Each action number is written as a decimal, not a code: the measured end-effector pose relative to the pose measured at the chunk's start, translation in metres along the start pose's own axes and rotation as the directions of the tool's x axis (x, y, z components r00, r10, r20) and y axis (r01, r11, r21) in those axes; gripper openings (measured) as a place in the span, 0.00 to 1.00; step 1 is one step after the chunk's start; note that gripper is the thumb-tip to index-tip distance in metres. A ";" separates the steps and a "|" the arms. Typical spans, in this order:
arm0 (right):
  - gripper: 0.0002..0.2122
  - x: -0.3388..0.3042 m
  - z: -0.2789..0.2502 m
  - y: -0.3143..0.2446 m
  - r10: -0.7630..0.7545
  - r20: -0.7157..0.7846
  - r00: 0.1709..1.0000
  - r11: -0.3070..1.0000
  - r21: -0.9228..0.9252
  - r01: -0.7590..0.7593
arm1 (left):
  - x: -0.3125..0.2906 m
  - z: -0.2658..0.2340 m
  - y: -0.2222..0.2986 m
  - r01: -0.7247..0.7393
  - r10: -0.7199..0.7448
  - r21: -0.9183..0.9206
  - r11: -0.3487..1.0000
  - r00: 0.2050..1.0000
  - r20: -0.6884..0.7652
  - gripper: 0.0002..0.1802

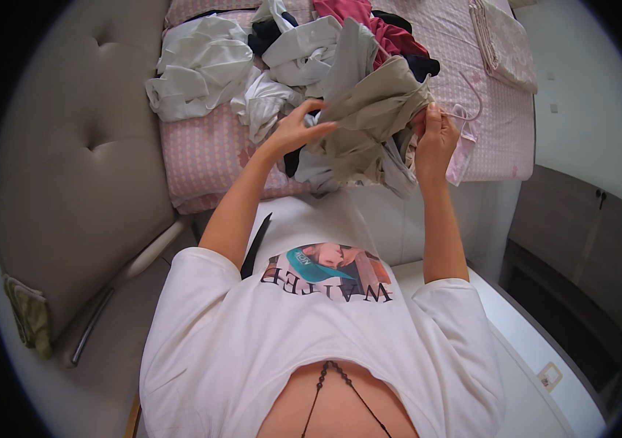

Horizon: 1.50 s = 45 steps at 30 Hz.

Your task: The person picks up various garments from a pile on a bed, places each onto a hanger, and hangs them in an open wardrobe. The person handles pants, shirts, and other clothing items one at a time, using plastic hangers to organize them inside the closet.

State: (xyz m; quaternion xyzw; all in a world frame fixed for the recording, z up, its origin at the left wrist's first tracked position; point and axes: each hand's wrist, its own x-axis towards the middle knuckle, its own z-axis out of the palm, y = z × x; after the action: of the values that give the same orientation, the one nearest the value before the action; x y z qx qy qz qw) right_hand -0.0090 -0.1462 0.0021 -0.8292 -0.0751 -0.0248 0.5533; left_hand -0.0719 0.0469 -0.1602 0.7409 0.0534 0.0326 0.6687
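A beige garment is held up by one edge over a heap of clothes on the bed. My right hand is closed on that edge, thumb and fingers pinched together. Right beside those fingers, the curved hook of a pale pink hanger sticks out; whether the fingers grip the hanger too, I cannot tell. My left hand is open at the garment's left side, thumb and fingers apart, with nothing between them. Below the beige cloth hangs some light grey fabric.
White clothes lie on the bed's left side. A red garment and dark pieces sit at the back. The pink patterned bedspread covers the bed, with folded pink cloth at right. A tufted headboard stands left, a dark cabinet right.
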 end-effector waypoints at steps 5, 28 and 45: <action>0.15 -0.019 0.003 -0.008 -0.064 0.026 0.998 0.994 -0.091 0.066 | 0.043 0.003 0.093 0.088 -0.050 -0.231 0.969 0.985 0.166 0.29; 0.15 -0.068 -0.048 0.005 -0.031 -0.308 0.951 0.999 -0.042 0.019 | 0.110 -0.060 0.174 -0.255 0.137 -0.610 0.750 0.963 -0.234 0.10; 0.13 -0.143 -0.055 -0.054 -0.110 -0.448 0.887 0.992 -0.106 0.069 | 0.102 -0.014 0.114 0.184 -0.387 0.439 0.880 0.814 0.434 0.44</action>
State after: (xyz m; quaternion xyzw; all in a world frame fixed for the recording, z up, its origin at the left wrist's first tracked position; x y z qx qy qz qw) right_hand -0.1558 -0.1908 0.0552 -0.8196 0.0189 -0.2459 0.5171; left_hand 0.0313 0.0620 -0.0478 0.8198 -0.0071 -0.2779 0.5007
